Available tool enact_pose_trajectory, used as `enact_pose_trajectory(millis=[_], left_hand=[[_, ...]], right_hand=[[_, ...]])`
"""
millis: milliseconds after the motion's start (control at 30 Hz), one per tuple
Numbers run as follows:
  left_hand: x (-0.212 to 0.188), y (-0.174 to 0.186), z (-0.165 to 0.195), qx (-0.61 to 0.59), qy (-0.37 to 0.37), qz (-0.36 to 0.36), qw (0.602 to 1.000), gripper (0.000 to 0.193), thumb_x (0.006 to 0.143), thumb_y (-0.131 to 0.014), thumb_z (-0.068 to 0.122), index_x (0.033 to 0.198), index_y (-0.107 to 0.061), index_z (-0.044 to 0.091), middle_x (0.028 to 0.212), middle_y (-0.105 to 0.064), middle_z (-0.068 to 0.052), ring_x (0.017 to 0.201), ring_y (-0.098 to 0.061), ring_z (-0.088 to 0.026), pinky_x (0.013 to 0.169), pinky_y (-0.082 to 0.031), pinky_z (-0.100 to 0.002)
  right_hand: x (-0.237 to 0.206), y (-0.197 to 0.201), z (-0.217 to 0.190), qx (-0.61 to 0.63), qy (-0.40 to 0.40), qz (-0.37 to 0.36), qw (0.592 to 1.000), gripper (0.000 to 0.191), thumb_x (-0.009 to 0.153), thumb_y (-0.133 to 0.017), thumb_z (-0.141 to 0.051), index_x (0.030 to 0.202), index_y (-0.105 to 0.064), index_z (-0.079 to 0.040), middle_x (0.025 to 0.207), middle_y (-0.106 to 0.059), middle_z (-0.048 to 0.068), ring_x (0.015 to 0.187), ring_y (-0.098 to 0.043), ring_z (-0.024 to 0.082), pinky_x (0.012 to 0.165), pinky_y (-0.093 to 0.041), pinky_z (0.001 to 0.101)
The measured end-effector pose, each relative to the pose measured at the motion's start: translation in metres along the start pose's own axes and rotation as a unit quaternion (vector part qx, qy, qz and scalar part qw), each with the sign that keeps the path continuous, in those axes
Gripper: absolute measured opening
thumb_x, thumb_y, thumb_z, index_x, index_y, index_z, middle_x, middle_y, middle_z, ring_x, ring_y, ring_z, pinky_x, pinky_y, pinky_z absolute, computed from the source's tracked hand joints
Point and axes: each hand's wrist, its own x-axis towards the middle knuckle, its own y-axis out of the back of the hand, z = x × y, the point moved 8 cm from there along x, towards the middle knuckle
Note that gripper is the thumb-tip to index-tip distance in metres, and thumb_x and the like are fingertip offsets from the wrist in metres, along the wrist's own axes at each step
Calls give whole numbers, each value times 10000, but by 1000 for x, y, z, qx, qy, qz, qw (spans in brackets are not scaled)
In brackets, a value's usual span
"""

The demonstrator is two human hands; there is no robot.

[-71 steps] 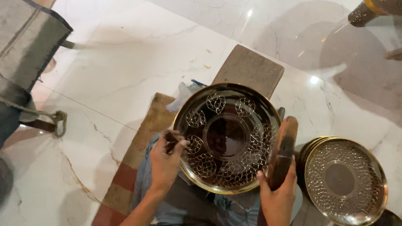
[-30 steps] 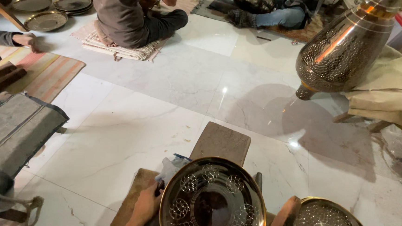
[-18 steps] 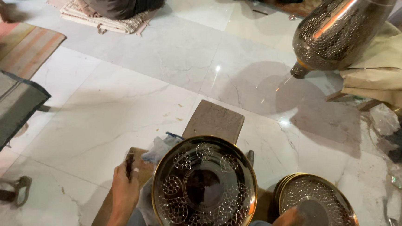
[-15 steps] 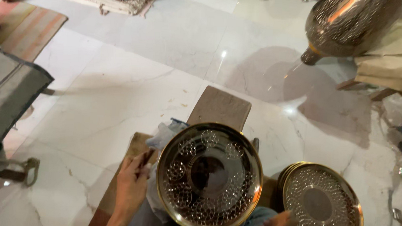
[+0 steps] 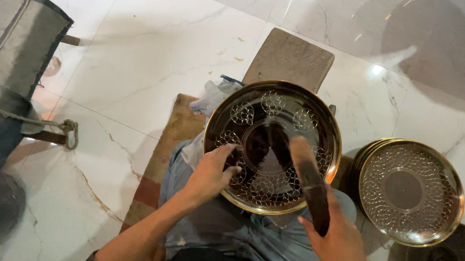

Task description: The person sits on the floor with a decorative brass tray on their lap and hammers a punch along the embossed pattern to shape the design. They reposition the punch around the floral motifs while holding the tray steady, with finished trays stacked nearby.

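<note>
Brass trays: one (image 5: 272, 147) under left hand (image 5: 211, 173) fingers, pinching; right hand (image 5: 338, 244) fingers wrap mallet (image 5: 309, 181); stack (image 5: 410, 191) beside.

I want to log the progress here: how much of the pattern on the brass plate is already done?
Done: round motifs ring most of the brass plate, though those along the upper rim are spaced apart. In hand: the left hand rests on its lower left rim, and the right hand holds a dark wooden mallet over it. The stacked plates beside look fully patterned.
</note>
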Motion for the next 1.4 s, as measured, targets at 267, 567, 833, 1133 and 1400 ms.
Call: enact_pose_trajectory(millis=[267, 567, 833, 1133, 1400], left_hand=[[4, -16, -23, -36, 13, -63, 997, 467, 833, -720, 72, 1286, -625, 16, 1125, -722, -209, 1058, -716, -368, 892, -556, -420], [-4, -12, -21, -6, 22, -23, 999, 423, 835, -724, 13, 1244, -619, -13, 1124, -707, -245, 1056, -684, -419, 879, -544, -437], [-27, -2, -21, -28, 96, 79, 992, 383, 865, -678, 7, 1242, -614, -19, 1094, -720, -242, 1003, -712, -405, 812, -553, -438], [-67, -6, -17, 17, 82, 203, 976, 264, 905, -729, 33, 1120, -588, -29, 924, -701, -189, 788, -690, -354, 680, -533, -433], [-72, -15, -17, -76, 78, 249, 962, 312, 929, -684, 19, 1207, -553, -38, 994, -702, -173, 838, -710, -280, 744, -568, -384]], right_hand=[[48, 40, -26, 88, 66, 11, 994, 988, 793, -782, -381, 1599, -219, -283, 1044, -708, 232, 892, -740, 451, 799, -577, 517], [74, 43, -68, -10, 46, -91, 995, 909, 840, -748, -196, 1592, -240, -223, 960, -722, 248, 893, -740, 431, 788, -606, 495], [65, 60, -149, -238, 266, -84, 930, 977, 784, -662, -61, 1631, -281, -365, 1011, -651, 128, 770, -726, 334, 642, -602, 469], [23, 51, -200, -394, 371, -70, 838, 927, 827, -621, -119, 1643, -251, -358, 976, -579, 101, 812, -675, 299, 671, -564, 410], [44, 49, -163, -364, 316, -12, 876, 844, 868, -612, -99, 1602, -285, -360, 926, -602, 90, 769, -686, 285, 666, -575, 409]])
